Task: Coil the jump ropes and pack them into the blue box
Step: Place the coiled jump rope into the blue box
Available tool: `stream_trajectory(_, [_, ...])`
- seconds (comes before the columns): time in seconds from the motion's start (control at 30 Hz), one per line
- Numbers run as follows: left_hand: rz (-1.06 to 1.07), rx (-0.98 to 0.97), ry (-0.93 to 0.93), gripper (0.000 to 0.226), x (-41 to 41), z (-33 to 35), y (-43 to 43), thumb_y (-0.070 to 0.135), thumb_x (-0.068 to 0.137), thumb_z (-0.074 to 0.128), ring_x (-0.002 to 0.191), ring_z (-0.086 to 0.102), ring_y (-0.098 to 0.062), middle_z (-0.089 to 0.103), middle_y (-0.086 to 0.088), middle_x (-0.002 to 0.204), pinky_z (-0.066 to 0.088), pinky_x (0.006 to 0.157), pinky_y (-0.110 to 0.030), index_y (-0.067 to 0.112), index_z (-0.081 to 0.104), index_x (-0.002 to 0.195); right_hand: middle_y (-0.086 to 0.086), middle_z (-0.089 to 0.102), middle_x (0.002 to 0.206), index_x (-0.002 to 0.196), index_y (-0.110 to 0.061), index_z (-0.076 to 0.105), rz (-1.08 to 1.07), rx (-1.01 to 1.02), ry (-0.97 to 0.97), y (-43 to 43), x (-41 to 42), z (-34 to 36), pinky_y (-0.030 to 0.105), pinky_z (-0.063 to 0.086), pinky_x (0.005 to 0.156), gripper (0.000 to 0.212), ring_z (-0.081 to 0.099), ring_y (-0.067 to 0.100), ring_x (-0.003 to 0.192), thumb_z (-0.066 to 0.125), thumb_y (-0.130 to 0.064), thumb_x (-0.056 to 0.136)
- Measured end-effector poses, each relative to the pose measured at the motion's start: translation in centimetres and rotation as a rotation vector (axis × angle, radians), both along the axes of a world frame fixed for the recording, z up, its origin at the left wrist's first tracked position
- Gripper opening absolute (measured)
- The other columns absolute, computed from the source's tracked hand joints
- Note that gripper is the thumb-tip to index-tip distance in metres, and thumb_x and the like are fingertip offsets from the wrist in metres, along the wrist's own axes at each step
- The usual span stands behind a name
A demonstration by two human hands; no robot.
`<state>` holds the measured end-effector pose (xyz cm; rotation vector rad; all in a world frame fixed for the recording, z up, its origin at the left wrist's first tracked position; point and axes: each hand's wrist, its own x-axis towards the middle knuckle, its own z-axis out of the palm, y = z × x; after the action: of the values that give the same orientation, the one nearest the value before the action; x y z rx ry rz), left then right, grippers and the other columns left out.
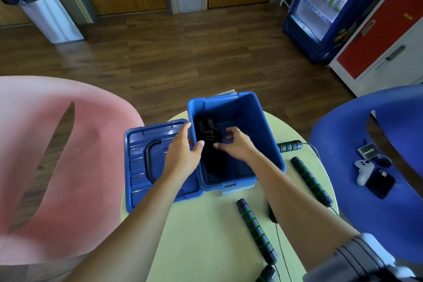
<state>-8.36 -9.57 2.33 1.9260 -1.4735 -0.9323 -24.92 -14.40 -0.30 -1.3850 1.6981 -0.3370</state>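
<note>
The packing step looks under way: one coiled rope lies in the blue box, the left hand grips its left wall, the right hand curls over the coil, grip unclear, and next come the loose ropes on the table.

The deep blue plastic box has smooth, slightly glossy walls. The flat blue plastic lid shines brighter, catching highlights along its moulded ribs, and its curved black handle looks like matt plastic. Inside the box, the black coiled jump rope shows a glossy cord over dull grips. The black foam-like rope handles with green rings look soft and matt. The pale yellow round tabletop is smooth and matt. The pink moulded plastic chair is matt and faintly smudged, and the blue moulded plastic chair is matt too. The dark wood-grain floor has a low sheen.
</note>
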Motion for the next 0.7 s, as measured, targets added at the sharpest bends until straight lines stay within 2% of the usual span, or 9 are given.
stream_trajectory(0.07, [0.018,-0.041,-0.040,0.060,-0.5,0.4,0.7,0.031,0.091,0.061,0.121,0.049,-0.027,0.048,-0.012,0.134,0.043,0.099,-0.044,0.021,0.037,0.144,0.010,0.053,0.131,0.138,-0.013,0.041,-0.001,-0.076,0.009,1.0,-0.5,1.1,0.025,0.038,0.090,0.073,0.052,0.023,0.119,0.075,-0.035,0.079])
stream_trajectory(0.13, [0.040,-0.149,-0.128,0.055,-1.2,1.1,1.9,0.027,0.088,0.064,0.121,0.045,-0.032,0.047,-0.017,0.129,0.041,0.098,-0.038,0.016,0.045,0.139,0.009,0.054,0.128,0.135,-0.014,0.046,-0.024,-0.158,-0.019,2.2,-1.2,2.3,0.024,0.040,0.088,0.066,0.054,0.021,0.113,0.076,-0.033,0.079])
stream_trajectory(0.23, [0.068,-0.385,-0.214,0.038,-2.4,2.0,4.6,0.021,0.084,0.070,0.101,0.053,-0.032,0.055,-0.016,0.106,0.036,0.080,-0.027,0.010,0.059,0.118,0.002,0.058,0.114,0.125,-0.018,0.054,-0.115,-0.285,-0.079,4.5,-3.1,4.3,0.022,0.041,0.077,0.050,0.056,0.015,0.089,0.074,-0.029,0.081])
stream_trajectory(0.33, [0.064,-0.458,-0.129,0.014,-4.4,2.7,8.1,0.029,0.084,0.064,0.078,0.052,-0.015,0.057,0.001,0.082,0.035,0.065,-0.023,0.017,0.060,0.090,-0.001,0.062,0.096,0.110,-0.018,0.059,-0.210,-0.349,-0.155,7.3,-5.9,5.5,0.017,0.041,0.065,0.031,0.054,0.010,0.072,0.072,-0.026,0.083])
stream_trajectory(0.4, [0.035,-0.429,-0.065,0.016,-6.0,2.5,10.5,0.035,0.084,0.058,0.065,0.050,-0.013,0.054,0.006,0.069,0.038,0.057,-0.028,0.021,0.055,0.076,-0.003,0.062,0.087,0.101,-0.018,0.059,-0.240,-0.347,-0.188,9.3,-7.8,5.4,0.016,0.041,0.062,0.023,0.054,0.009,0.069,0.072,-0.025,0.083])
stream_trajectory(0.47, [0.023,-0.351,-0.022,0.022,-7.4,1.8,12.7,0.040,0.083,0.057,0.059,0.050,-0.015,0.052,0.005,0.061,0.042,0.055,-0.033,0.022,0.053,0.070,-0.003,0.062,0.083,0.096,-0.018,0.058,-0.245,-0.331,-0.180,11.1,-9.6,5.0,0.021,0.040,0.061,0.020,0.055,0.012,0.067,0.071,-0.025,0.083])
stream_trajectory(0.6, [0.009,-0.102,0.043,0.023,-9.1,-0.6,17.0,0.045,0.080,0.066,0.058,0.051,-0.011,0.055,0.003,0.062,0.045,0.060,-0.031,0.023,0.058,0.076,-0.008,0.059,0.076,0.094,-0.014,0.059,-0.231,-0.280,-0.103,14.0,-12.0,3.5,0.017,0.039,0.057,0.015,0.056,0.013,0.070,0.068,-0.021,0.084])
stream_trajectory(0.7, [-0.078,0.071,-0.005,0.031,-9.8,-2.6,20.5,0.056,0.074,0.069,0.065,0.053,-0.003,0.058,0.009,0.074,0.045,0.065,-0.025,0.029,0.062,0.088,-0.008,0.056,0.075,0.098,-0.010,0.059,-0.128,-0.192,-0.051,16.0,-12.3,1.7,0.024,0.038,0.061,0.019,0.054,0.015,0.077,0.067,-0.019,0.084])
